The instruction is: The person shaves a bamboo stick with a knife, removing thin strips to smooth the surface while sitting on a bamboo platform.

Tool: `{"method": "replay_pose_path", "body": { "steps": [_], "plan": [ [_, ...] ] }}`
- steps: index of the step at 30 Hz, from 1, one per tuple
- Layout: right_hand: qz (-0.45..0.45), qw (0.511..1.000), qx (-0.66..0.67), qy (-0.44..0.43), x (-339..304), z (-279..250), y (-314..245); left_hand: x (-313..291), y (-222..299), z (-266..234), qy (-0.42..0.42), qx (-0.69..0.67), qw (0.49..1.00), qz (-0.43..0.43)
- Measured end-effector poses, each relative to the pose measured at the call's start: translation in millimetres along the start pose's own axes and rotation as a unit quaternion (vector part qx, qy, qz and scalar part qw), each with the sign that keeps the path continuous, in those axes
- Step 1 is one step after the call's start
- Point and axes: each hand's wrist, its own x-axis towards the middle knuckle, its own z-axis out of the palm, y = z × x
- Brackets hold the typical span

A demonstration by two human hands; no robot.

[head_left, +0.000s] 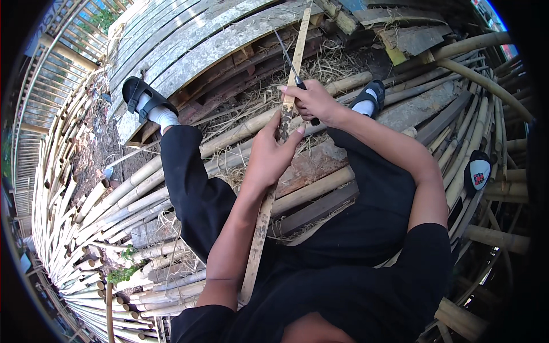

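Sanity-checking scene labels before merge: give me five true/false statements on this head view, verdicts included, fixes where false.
1. The left hand grips the long, flat, pale bamboo strip. True.
2. The right hand holds the thin-bladed, black-handled knife by its blade. False: it grips the handle.
3. The knife's blade points toward the person's body. False: it points away, toward the top of the picture.
4. Both feet are bare. False: both wear black strapped sandals over light-coloured socks.
5. Small green leaves show among round bamboo poles at lower left. True.
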Motion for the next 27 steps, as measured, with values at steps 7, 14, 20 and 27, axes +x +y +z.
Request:
{"method": "replay_pose_path", "body": {
  "steps": [7, 14, 20, 27],
  "plan": [
    [-0.1, 0.995, 0.032, 0.0, 70.6, -52.2, -54.6, -28.1, 20.3, -15.0, -0.13, -0.191, 0.955, -0.186],
    [-0.066, 0.994, 0.065, 0.053, 92.8, -72.1, -38.0, -45.9, 6.8, 2.7, -0.149, -0.274, 0.926, -0.211],
    [-0.063, 0.988, 0.057, 0.127, 97.1, -83.1, -16.7, -60.7, 2.6, 19.8, -0.147, -0.268, 0.922, -0.24],
    [-0.037, 0.987, 0.081, 0.132, 80.4, -85.4, 0.4, -76.7, -7.4, 22.3, -0.145, -0.271, 0.923, -0.23]
  ]
}}
